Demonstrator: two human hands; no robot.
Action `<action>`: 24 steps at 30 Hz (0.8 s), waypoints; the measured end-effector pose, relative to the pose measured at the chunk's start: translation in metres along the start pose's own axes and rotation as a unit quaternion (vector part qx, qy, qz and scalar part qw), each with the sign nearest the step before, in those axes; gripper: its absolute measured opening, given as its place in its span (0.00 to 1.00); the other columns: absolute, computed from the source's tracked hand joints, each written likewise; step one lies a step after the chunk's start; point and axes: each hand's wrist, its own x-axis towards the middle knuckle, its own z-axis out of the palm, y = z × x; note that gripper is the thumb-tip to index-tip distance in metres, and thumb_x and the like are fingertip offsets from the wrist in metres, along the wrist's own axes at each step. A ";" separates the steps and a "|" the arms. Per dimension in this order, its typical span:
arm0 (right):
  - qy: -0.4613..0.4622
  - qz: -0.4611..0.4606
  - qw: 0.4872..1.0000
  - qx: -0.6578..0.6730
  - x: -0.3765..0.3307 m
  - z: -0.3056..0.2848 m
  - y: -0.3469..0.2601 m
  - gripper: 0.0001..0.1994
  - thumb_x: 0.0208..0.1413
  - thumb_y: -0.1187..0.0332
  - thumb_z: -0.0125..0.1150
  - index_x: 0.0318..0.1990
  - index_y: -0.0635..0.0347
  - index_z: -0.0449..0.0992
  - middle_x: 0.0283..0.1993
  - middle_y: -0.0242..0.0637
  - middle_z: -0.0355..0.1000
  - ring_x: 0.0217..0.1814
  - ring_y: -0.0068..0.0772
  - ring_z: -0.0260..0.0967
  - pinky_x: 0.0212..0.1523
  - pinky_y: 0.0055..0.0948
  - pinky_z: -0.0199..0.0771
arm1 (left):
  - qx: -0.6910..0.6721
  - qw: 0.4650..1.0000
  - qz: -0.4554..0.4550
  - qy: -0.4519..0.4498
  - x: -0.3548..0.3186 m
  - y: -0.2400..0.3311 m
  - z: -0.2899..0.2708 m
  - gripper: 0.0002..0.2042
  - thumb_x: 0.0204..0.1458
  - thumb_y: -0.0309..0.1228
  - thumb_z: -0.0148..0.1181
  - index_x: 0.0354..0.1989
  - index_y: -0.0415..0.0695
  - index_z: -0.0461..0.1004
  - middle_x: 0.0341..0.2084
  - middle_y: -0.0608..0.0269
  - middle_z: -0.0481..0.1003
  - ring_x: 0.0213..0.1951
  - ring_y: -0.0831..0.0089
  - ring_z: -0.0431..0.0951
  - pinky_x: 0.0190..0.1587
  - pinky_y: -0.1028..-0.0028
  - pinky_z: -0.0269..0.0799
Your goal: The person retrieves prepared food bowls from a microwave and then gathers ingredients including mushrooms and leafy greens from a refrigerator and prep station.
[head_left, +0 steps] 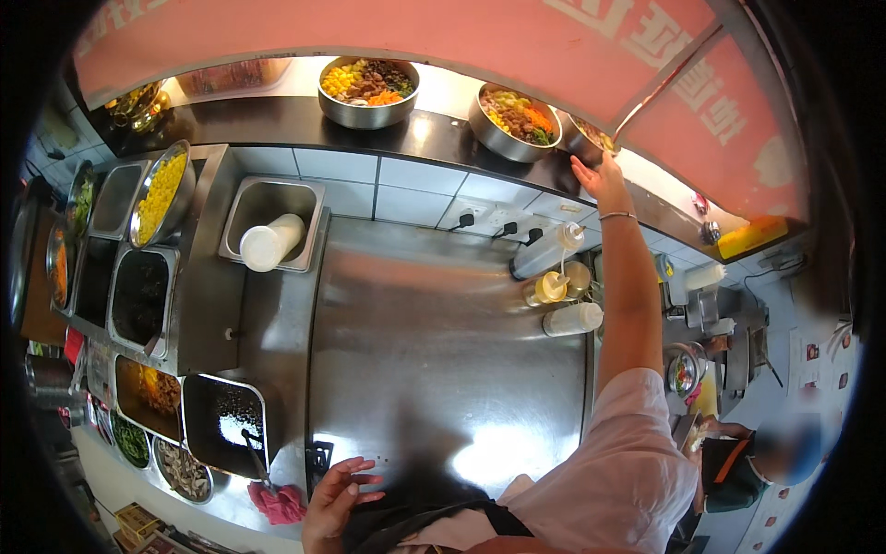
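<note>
Worktop (415, 369) of polished steel filled the middle of the kitchen. Across its far side hung a red panel (369, 28) with pale lettering, and beneath that ran a dark shelf (249, 125). To the left stood a steel food station (210, 258) with sunken pans; far off to the right was a co-worker (729, 471) in a dark apron.

Three steel bowls sat along the shelf. The left bowl (367, 115) and the middle bowl (509, 140) were heaped with yellow, brown, orange and green food. The right-hand bowl (576, 141) stood just beside the middle one, its far part cut off from my sight by the panel.

The person's right hand (604, 183) was stretched up to that last bowl. Its thumb and fingers stood apart at the bowl's near side, covering some of it; I could not tell whether they gripped it. The left hand (337, 503) was above the worktop's near left corner, fingers loosely curled and spread, with nothing seen in them.

On the left, a white container (272, 242) leaned in a square steel pan (233, 208). Squeeze bottles (552, 288) clustered left of the right forearm. Near the left hand lay a crumpled pink cloth (279, 504).
</note>
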 end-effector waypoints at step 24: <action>-0.325 0.229 0.897 0.194 -0.129 0.327 0.159 0.21 0.60 0.68 0.42 0.59 0.62 0.49 0.62 0.54 0.47 0.60 0.60 0.52 0.56 0.60 0.59 | -0.013 1.000 -0.016 0.005 0.014 -0.003 -0.004 0.20 0.51 0.29 0.54 0.53 0.40 0.62 0.50 0.50 0.65 0.48 0.59 0.69 0.47 0.63 0.71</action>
